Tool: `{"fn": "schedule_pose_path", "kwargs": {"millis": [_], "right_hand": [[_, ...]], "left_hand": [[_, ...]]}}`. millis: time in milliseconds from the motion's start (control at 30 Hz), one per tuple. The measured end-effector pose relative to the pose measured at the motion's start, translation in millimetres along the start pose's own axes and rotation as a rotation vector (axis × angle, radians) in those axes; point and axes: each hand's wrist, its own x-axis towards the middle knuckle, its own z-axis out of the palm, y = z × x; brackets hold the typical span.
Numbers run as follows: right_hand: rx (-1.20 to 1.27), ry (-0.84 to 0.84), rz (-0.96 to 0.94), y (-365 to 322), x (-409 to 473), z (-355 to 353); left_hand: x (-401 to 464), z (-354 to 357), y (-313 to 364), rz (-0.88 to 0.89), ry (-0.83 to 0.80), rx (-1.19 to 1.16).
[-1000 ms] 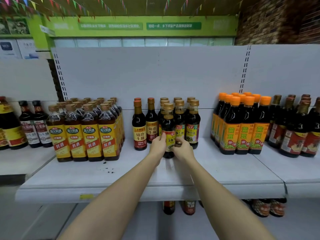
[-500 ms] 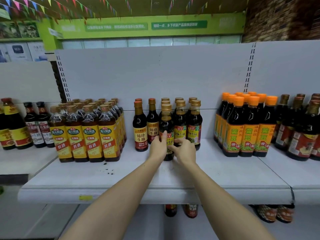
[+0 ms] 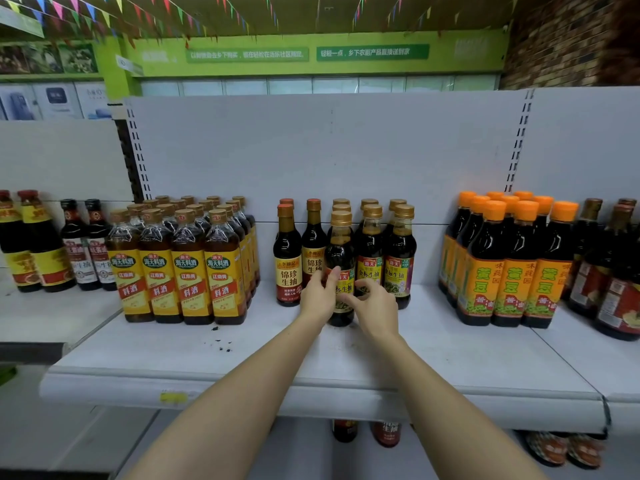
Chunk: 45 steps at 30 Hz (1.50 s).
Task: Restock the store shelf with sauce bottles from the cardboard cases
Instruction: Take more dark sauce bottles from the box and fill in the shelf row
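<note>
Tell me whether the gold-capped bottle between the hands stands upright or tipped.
Upright. The bottle has its base flat on the shelf, with its cap straight above, like its neighbours.

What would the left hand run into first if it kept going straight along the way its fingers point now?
The left hand already touches the front gold-capped bottle at the label. Its fingers point up and away toward the shelf back, so pushing on it would likely meet the red-capped bottle just behind-left, though depth is hard to judge.
</note>
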Motion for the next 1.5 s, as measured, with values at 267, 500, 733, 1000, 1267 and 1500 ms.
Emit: {"fn": "schedule_pose_path", "kwargs": {"millis": [267,500,733,1000,1267,1500], "right_hand": [[-0.002,-0.055,0.034,0.4,1.3,-1.9],[-0.039,-0.101,0.121,-0.5,9.1,-3.0],[0.027,-0.066,0.150,-22.1,-20.6,1.2],[0.149,-0.074,0.115,-76.2,-92.3,28.1],[0.166,-0.106,0.044,-106.7,-187.3,60.7],[0.083,-0.237,0.181,-74.1,-292.2,99.5]], "left_hand": [[9.5,-4.6,-3.8,-0.009,-0.081,-0.018],[12.1,-19.5,-5.3,-0.082,-0.125,0.004],[-2.9,-41.9,-22.2,-0.163,-0.022,-0.049],[-63.4,-104.3,-19.0,-0.264,-0.021,-0.289],[-146.5,-164.9,-34.5,-0.398,-0.035,-0.369],[-232.4,-196.4,-121.7,-0.584,-0.086,-0.328]]}}
